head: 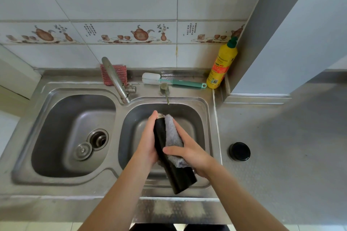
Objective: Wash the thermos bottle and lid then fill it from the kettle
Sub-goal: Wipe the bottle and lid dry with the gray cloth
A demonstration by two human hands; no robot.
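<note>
A black thermos bottle (183, 178) lies tilted over the right sink basin (201, 116), its steel mouth pointing away from me. My left hand (148, 140) grips its left side near the mouth. My right hand (189, 151) presses a grey cloth (171, 133) against the bottle's upper side, fingers and thumb wrapped round cloth and bottle. The black lid (239, 151) sits on the counter to the right of the sink. No kettle is in view.
The tap (114, 78) stands between the basins, spout swung back left. A left basin (56, 137) has a drain and loose plug. On the back ledge lie a red scouring pad (122, 70), a bottle brush (169, 80) and a yellow detergent bottle (221, 65).
</note>
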